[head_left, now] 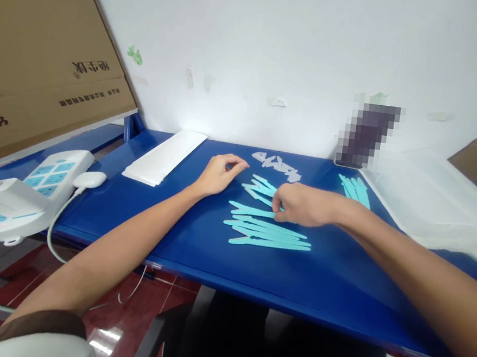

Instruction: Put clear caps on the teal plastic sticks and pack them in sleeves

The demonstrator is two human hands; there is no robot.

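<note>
My right hand (pixel 298 203) reaches over the blue table (pixel 196 243), fingers pinched at the end of a turquoise eyebrow razor (pixel 252 210). Around it lie several more slim turquoise razors (pixel 274 243), some with forked-looking ends, in a loose row. My left hand (pixel 218 175) is held to the left of them, thumb and forefinger pressed together; what they hold, if anything, is too small to make out. Just beyond the razors sits a small heap of whitish plastic pieces (pixel 278 165).
A white flat stack (pixel 165 158) lies at left, near a power strip (pixel 41 189) with a charger and cable. More turquoise razors (pixel 355 190) rest at right, beside a translucent plastic-lined box (pixel 440 197). A pixelated dark object (pixel 365 136) leans against the wall. Cardboard (pixel 41 44) stands left.
</note>
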